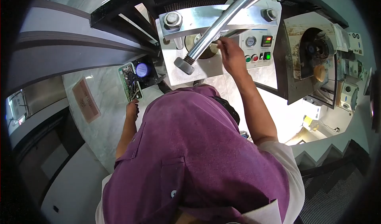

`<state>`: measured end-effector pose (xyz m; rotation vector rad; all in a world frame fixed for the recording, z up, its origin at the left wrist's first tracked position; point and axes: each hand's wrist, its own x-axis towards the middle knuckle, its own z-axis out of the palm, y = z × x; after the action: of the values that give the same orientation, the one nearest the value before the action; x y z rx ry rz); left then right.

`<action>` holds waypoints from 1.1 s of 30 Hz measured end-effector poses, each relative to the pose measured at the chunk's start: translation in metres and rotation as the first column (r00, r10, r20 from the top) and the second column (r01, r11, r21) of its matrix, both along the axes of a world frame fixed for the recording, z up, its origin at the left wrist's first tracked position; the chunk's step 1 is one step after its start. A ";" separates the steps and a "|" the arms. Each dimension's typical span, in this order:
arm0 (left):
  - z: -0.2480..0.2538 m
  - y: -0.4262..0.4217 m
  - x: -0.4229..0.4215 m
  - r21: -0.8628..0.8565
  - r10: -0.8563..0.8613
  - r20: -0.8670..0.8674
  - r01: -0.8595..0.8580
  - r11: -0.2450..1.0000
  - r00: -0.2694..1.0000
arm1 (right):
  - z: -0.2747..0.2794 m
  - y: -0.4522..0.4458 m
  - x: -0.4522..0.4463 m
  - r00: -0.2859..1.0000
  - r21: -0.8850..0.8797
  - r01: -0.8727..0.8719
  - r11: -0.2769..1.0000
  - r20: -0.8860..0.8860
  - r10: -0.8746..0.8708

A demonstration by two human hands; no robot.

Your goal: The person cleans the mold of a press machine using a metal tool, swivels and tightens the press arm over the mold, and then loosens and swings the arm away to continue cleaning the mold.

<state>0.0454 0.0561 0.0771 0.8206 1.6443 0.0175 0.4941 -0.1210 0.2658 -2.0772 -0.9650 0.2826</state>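
Observation:
At the white machine (186, 71), my right hand (231, 53) reaches under the metal crossbar, beside the round opening (208, 51); its fingertips are at the opening's right edge, and whether they pinch anything is too small to tell. A thick chrome lever (222, 23) with a hex bolt end slants across the machine top. Lower left, my left hand (133, 107) is at the near end of a green-rimmed tray (120, 75) of metal tools, its fingers closed around a dark handle. A blue round lid (142, 69) lies beside the tray.
The machine's panel (258, 45) carries a gauge, red-green display and buttons. A brown cardboard piece (86, 100) lies on the marble surface at left. A black frame surrounds the machine. Right of it stands an open, stained chamber (295, 45); more white devices (349, 95) are farther right.

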 end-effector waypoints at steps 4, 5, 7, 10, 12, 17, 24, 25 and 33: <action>0.006 -0.004 0.003 0.023 0.019 0.029 -0.020 1.000 0.999 | -0.029 0.025 0.014 0.918 -0.340 -0.182 0.922 0.277 0.283; 0.007 -0.006 0.003 0.023 0.016 0.029 -0.017 1.000 0.999 | -0.033 0.027 0.013 0.941 -0.356 -0.143 0.923 0.240 0.238; 0.005 -0.013 -0.002 0.032 0.005 0.016 -0.006 0.999 1.000 | -0.041 0.023 0.016 0.970 -0.254 -0.101 0.962 0.189 0.151; -0.011 -0.028 -0.015 0.017 0.030 -0.020 -0.029 0.999 0.999 | -0.023 0.006 0.010 0.986 0.015 0.104 0.995 -0.132 -0.101; -0.054 -0.038 -0.067 0.185 -0.391 -0.074 0.398 0.899 0.918 | -0.026 -0.020 0.010 0.754 0.418 0.386 0.822 -0.656 -0.021; -0.062 -0.045 -0.073 0.106 -0.778 -0.281 0.823 0.557 0.563 | 0.000 -0.029 -0.014 0.874 0.198 0.404 0.893 -0.372 -0.312; -0.006 0.001 -0.027 0.115 -0.437 -0.046 0.440 0.891 0.898 | -0.023 0.007 -0.017 0.976 0.043 0.142 0.989 -0.175 -0.133; -0.011 0.008 -0.020 0.199 -0.397 -0.065 0.402 0.894 0.915 | -0.024 0.005 -0.016 0.887 0.165 0.265 0.950 -0.427 -0.174; 0.047 0.031 0.041 0.119 -0.254 -0.067 0.261 0.958 0.965 | -0.011 -0.074 -0.006 0.529 0.315 0.675 0.668 -0.837 -0.140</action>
<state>0.0865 0.0873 0.1241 1.1370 1.5845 -0.0828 0.4882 -0.1953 0.2552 -1.2703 0.0597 0.4513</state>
